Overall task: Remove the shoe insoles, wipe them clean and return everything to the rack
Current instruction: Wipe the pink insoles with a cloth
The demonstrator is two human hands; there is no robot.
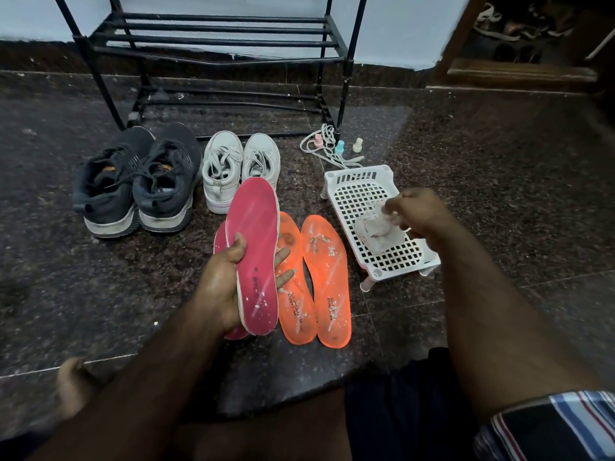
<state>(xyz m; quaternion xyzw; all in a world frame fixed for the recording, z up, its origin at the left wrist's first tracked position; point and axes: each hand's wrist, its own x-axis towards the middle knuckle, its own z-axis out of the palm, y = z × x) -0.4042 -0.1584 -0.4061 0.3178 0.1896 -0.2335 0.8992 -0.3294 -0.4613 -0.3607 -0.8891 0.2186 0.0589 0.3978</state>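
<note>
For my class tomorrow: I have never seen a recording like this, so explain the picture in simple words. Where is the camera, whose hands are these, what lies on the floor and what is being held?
There is one picture, from a camera worn on a person's head, looking down at their own two bare hands. No machine is involved.

The left hand holds a pink insole; a second pink insole shows just behind it. The right hand pinches a crumpled whitish cloth over a small white plastic stand.

On the dark stone floor lie two orange insoles, speckled with white bits. Further back stand a pair of dark sneakers and a pair of white sneakers, with loose laces and three small bottles beside them. Behind is a black shoe rack.
</note>
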